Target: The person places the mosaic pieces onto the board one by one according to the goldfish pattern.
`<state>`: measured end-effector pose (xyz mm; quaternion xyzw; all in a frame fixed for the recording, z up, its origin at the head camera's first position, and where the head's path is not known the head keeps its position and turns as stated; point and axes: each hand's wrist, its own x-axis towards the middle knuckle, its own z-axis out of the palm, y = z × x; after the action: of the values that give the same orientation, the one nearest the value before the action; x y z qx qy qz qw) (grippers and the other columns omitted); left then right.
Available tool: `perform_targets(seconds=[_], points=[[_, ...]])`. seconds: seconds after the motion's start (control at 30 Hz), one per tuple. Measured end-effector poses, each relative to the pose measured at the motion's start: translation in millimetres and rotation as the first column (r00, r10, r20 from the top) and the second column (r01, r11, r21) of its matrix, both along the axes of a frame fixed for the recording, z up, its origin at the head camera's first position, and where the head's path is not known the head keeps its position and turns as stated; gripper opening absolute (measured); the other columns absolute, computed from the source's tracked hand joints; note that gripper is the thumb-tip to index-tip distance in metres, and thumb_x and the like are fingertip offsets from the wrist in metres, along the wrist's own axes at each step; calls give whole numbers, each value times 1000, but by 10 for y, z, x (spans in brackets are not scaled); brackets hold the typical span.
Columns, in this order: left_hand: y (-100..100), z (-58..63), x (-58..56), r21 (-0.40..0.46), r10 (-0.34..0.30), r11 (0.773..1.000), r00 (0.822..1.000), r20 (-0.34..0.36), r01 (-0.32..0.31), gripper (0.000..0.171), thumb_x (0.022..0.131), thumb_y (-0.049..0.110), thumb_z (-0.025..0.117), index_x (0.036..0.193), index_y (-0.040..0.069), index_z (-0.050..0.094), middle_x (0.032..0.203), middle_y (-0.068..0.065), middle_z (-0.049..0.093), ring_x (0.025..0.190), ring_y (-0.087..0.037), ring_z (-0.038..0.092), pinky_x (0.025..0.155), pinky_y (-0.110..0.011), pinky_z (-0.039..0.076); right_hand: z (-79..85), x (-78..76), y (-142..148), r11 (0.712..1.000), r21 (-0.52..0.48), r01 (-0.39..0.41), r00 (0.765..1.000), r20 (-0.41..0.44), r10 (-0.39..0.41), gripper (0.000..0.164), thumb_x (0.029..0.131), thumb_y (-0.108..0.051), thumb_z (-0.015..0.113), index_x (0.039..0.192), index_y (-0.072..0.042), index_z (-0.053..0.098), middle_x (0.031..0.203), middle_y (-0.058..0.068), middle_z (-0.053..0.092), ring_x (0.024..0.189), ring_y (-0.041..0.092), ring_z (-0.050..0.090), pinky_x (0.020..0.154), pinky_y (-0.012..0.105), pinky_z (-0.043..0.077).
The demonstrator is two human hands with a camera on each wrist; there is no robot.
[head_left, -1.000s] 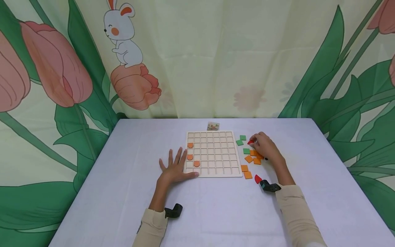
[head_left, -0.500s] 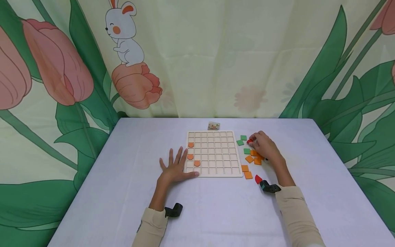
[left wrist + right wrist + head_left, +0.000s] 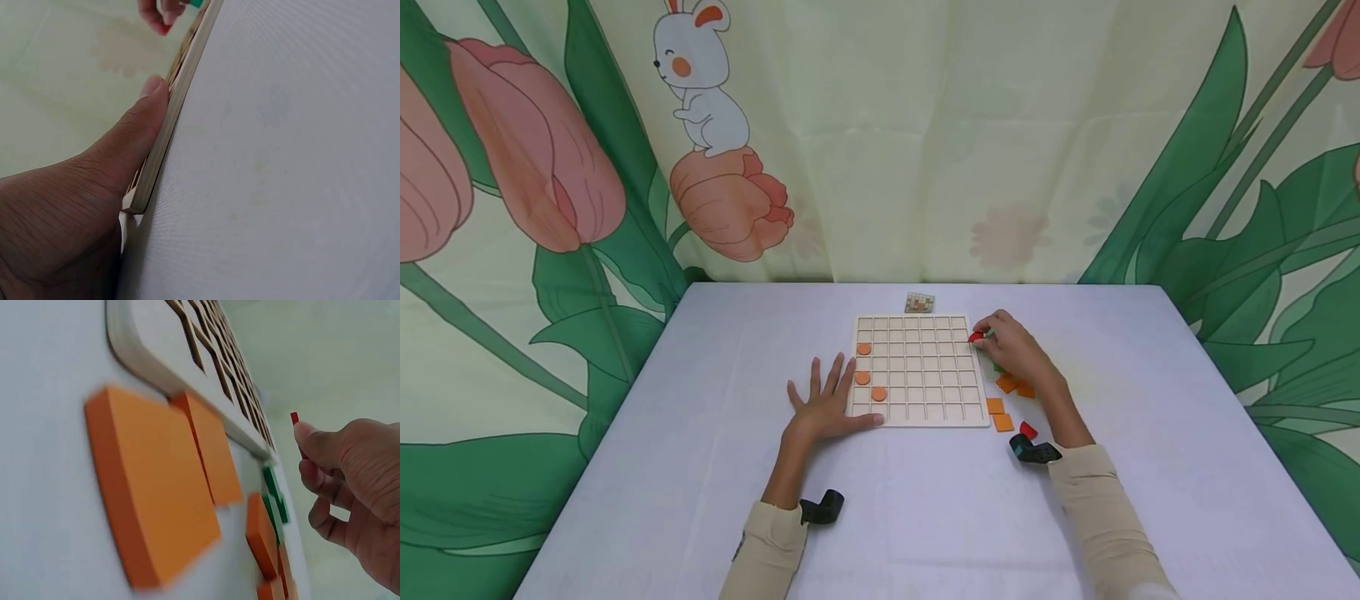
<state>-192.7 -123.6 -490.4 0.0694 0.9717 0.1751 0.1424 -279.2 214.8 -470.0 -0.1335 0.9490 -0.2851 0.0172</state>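
A pale wooden grid board [image 3: 921, 421] lies on the table, with three round orange discs [image 3: 878, 393] in cells at its left side. My left hand [image 3: 826, 414] rests with spread fingers on the board's left edge; its thumb [image 3: 150, 106] lies along the front rim in the left wrist view. Between thumb and fingertips my right hand [image 3: 1017, 348] pinches a small red piece [image 3: 976, 337], held up at the board's right edge. In the right wrist view the red piece [image 3: 295, 417] shows edge-on, partly covered by the thumb.
Orange square tiles [image 3: 1003, 422] lie right of the board, some partly under the right hand. Green tiles [image 3: 273, 515] lie beyond them. A second red piece [image 3: 1028, 430] is near the right wrist camera [image 3: 1034, 450]. A small patterned card [image 3: 920, 302] sits behind the board.
My right hand has lifted the red piece from among the tiles and moved left with it to the board's right edge. The left hand stays in place.
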Motion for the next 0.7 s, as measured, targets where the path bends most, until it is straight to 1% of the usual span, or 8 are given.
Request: perform_targets(seconds=[0.13,0.23,0.37,0.57,0.7], points=[[-2,11,4,4,-2,1000,1000,-3,2,112,76,76,60,159,25,4,166,1,-8,150,-37,-20,107,-75,-11,-36,-12,-173,999,-19,-51,999,-16,51,25,95,-19,65,116,-5,62,114,11,54,93,25,53,87,40,51],[0,18,11,9,-4,1000,1000,0,4,112,76,76,60,159,25,4,166,1,-8,150,-37,-20,108,-75,-11,-55,-15,-305,997,-28,-71,997,2,71,24,96,-23,64,115,-8,63,114,7,54,92,22,53,86,36,50],[7,24,20,21,-4,1000,1000,-9,4,112,76,75,62,159,24,7,167,-1,-4,150,-38,-17,107,-76,-9,-51,-17,-469,994,-37,-107,994,13,107,22,97,-23,63,114,-9,64,118,6,54,91,22,54,86,35,50],[4,17,4,9,1,1000,1000,-1,-1,112,75,77,60,159,25,6,167,0,-6,150,-37,-19,108,-75,-10,-27,-35,-689,981,-32,-189,981,-42,188,20,97,-18,63,113,-6,65,117,8,56,88,21,54,83,35,50],[2,8,-4,12,3,1000,1000,-6,-3,112,75,77,61,159,24,7,167,0,-5,150,-37,-18,107,-75,-10,-52,-57,-815,973,-30,-227,972,-62,225,19,97,-16,62,113,-6,65,116,7,57,88,20,55,82,34,50]])
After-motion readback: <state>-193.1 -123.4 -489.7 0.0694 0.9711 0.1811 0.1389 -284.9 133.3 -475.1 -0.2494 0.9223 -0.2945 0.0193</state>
